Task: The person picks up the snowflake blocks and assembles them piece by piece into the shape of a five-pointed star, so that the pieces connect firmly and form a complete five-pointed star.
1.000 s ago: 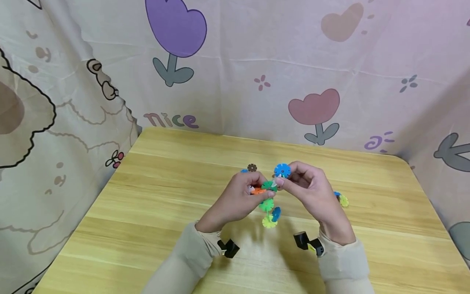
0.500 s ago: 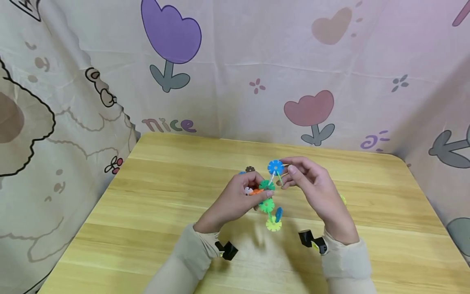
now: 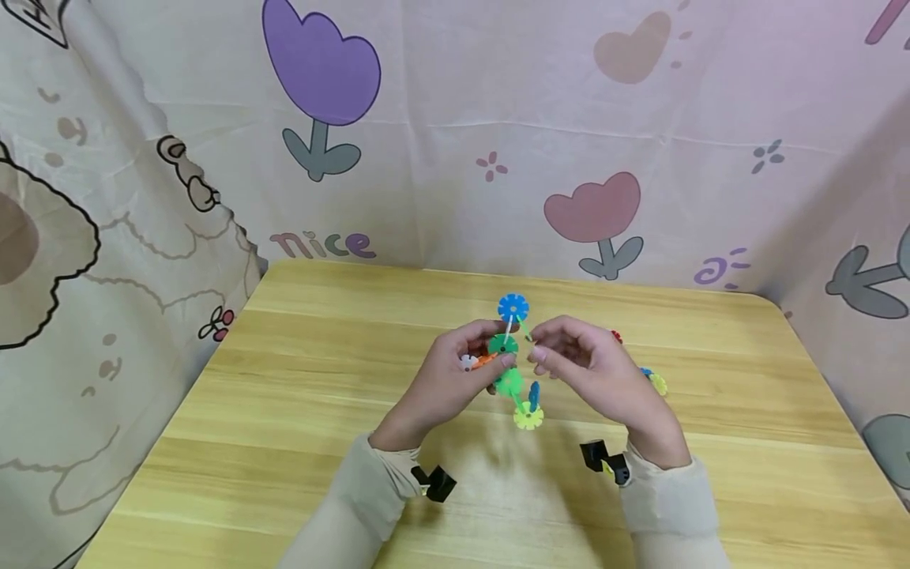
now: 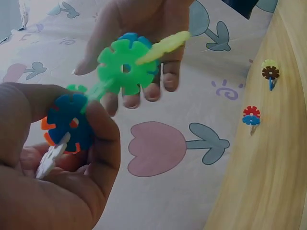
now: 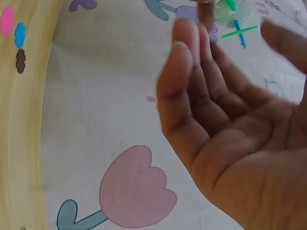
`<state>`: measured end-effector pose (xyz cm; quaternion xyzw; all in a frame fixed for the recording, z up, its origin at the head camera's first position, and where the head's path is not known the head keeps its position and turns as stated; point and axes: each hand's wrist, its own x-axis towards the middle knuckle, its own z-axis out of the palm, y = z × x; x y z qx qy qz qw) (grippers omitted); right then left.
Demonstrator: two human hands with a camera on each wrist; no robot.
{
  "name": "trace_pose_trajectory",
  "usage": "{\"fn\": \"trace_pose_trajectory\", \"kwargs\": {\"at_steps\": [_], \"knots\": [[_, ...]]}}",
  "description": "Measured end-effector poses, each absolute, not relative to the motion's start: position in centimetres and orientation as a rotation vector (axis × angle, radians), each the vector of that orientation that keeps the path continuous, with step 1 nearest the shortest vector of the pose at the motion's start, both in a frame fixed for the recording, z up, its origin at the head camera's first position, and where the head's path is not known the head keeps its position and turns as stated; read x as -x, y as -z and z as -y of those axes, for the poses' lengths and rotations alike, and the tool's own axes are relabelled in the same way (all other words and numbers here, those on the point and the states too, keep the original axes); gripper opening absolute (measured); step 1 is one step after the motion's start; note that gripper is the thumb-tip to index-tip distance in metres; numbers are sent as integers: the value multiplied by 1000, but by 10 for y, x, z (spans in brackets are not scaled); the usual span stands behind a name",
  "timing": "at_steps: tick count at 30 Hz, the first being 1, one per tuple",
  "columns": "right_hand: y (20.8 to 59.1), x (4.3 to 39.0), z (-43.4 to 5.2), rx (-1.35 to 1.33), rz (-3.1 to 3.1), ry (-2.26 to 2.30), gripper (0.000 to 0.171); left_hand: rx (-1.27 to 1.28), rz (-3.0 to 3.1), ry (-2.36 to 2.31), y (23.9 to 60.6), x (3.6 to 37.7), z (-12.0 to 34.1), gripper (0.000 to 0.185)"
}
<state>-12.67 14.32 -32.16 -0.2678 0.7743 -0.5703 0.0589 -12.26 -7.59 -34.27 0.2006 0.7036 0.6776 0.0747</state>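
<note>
The left hand [image 3: 455, 379] hovered above the middle of the light wooden counter [image 3: 284, 411], thumb and curled fingers closed in a grip on a cluster of interlocking plastic snowflake discs [image 3: 513, 371], green, blue, orange, white and yellow. The cluster fanned from the blue disc at 12 o'clock down to the yellow one at 6 o'clock, all of it clear of the wood. The right hand [image 3: 597, 375] waited just at the cluster's 3 o'clock, palm turned in, fingers relaxed and slack, gripping nothing. I judged the danger plain: held at one end only, the chain could twist, and a slotted joint might slip and scatter discs. Loose small plastic discs [image 3: 650, 379] lay beyond the right hand, further toward 3 o'clock.
</note>
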Motion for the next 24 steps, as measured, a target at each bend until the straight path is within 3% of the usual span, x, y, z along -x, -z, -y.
{"fn": "trace_pose_trajectory", "kwargs": {"at_steps": [5, 12, 16, 24], "knots": [[325, 127, -141, 882, -2285, 1637, 9, -605, -2086, -2163, 343, 125, 75, 40], [324, 128, -136, 822, -2228, 1763, 22, -602, -1924, -2303, 340, 129, 81, 42], [324, 128, -134, 782, -2299, 1832, 21, -626, -1803, -2333, 336, 130, 89, 47], [314, 124, -128, 782, -2384, 1838, 14, -576, -1745, -2293, 338, 131, 93, 38]]}}
